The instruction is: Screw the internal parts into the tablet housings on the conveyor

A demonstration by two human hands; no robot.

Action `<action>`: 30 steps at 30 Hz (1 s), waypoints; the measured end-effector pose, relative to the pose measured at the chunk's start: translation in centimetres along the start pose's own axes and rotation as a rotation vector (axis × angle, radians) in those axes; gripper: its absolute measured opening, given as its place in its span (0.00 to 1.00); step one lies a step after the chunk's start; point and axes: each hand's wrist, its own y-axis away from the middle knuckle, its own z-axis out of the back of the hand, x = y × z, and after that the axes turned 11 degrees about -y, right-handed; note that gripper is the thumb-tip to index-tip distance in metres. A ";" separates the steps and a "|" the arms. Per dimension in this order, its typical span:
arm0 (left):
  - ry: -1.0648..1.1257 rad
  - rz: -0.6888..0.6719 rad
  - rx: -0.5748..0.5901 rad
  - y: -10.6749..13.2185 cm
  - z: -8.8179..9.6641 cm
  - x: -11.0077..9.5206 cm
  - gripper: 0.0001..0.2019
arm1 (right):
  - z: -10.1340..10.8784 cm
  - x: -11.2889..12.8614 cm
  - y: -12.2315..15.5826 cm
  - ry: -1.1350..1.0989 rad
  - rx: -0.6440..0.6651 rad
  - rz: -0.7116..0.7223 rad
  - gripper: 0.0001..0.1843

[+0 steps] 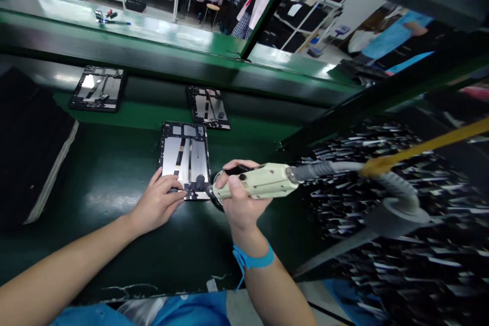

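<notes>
Left hand (156, 204): fingers apart and laid flat, tips pressing the near left corner of the opened tablet chassis (185, 155), which lies on the dark green counter (114, 173) straight ahead. Right hand (240, 204): clamped around a cream electric screwdriver (263, 182), its tip at the near right edge of that chassis and its grey cable (344, 167) trailing right; blue wrist strap (254, 260) on that wrist. Two more chassis (98, 88) (208, 107) lie farther back, well apart.

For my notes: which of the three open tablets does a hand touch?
The nearest tablet: the left hand rests on it; the other two lie farther back, untouched.
</notes>
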 end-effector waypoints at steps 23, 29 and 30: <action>0.012 0.001 0.000 -0.3 0.1 0.0 0.11 | -2.1 -1.6 2.3 -0.016 0.207 -0.098 0.10; 0.020 0.009 0.008 -0.3 0.1 -0.1 0.10 | -2.0 -1.8 2.5 0.012 0.201 -0.104 0.08; 0.021 0.011 0.012 -0.3 0.1 -0.2 0.10 | -1.9 -1.9 2.5 0.017 0.203 -0.102 0.08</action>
